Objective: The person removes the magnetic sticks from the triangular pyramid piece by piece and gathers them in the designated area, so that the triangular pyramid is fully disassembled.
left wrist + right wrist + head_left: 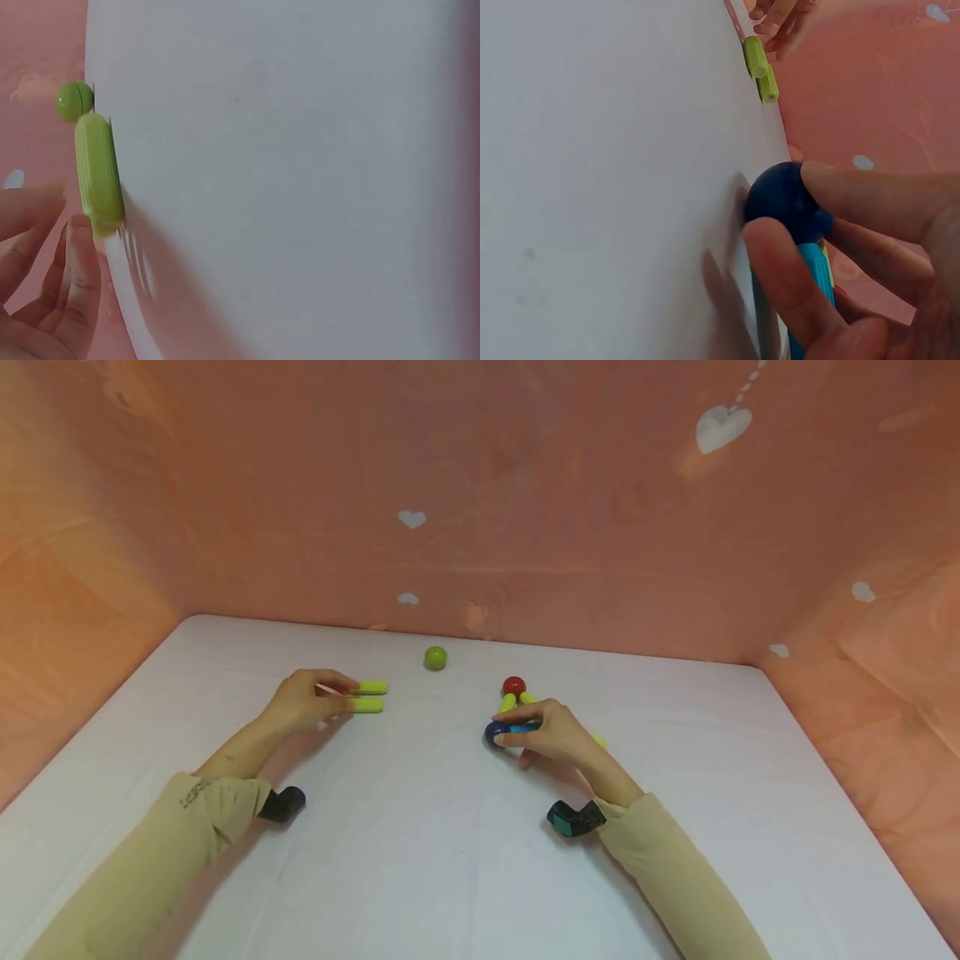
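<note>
My left hand (303, 700) is at the left ends of two yellow-green rods (369, 705) that lie side by side on the table; its fingers are fairly straight and the fingertips come right at the near rod end in the left wrist view. My right hand (557, 733) pinches a dark blue ball (780, 199) between thumb and fingers. A light blue rod (816, 266) runs from beside that ball under the hand. Just beyond, a red ball (513, 686) sits where two yellow-green rods (507, 702) meet. The right hand hides part of this group.
A green ball (435, 657) lies toward the back of the white table (420, 827). Past the right hand, the end of another yellow-green piece (599, 741) shows. An orange-pink cloth (480, 510) with white hearts rises behind and at both sides.
</note>
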{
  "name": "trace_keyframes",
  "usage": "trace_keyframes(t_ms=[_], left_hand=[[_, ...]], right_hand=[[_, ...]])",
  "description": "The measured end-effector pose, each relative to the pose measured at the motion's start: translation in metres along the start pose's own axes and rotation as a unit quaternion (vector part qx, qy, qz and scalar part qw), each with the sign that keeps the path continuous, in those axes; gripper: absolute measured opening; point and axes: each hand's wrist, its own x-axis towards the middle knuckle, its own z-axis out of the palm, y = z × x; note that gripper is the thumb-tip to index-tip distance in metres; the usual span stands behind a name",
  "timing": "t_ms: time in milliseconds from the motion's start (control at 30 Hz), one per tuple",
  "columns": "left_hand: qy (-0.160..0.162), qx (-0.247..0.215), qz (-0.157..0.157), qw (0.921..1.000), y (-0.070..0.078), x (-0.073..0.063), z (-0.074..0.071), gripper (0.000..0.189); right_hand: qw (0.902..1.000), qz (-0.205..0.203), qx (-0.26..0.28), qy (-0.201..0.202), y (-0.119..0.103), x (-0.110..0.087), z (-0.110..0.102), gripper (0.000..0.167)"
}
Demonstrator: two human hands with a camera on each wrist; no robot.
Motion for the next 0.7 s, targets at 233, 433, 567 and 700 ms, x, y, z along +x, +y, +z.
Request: trace_keyframes(t_ms=[233, 433, 567, 700], left_hand=[[0.003, -0.024, 0.014, 0.9996, 0.008, 0.000, 0.007, 0.036], [0.006, -0.061, 0.036, 0.9975, 0.014, 0.003, 0.016, 0.035], [-0.012, -0.079, 0.049, 0.9956, 0.019, 0.005, 0.023, 0.035], [-0.025, -0.070, 0.045, 0.9962, 0.025, 0.008, 0.034, 0.032]], right_hand=[[0.9999, -0.008, 0.008, 0.011, 0.001, -0.002, 0.002, 0.036], [0.9995, -0.003, 0.017, 0.028, 0.002, -0.003, 0.007, 0.038], [0.9992, -0.003, 0.016, 0.036, -0.001, -0.004, 0.012, 0.039], [0.9991, -0.005, 0.009, 0.041, -0.004, -0.005, 0.016, 0.040]])
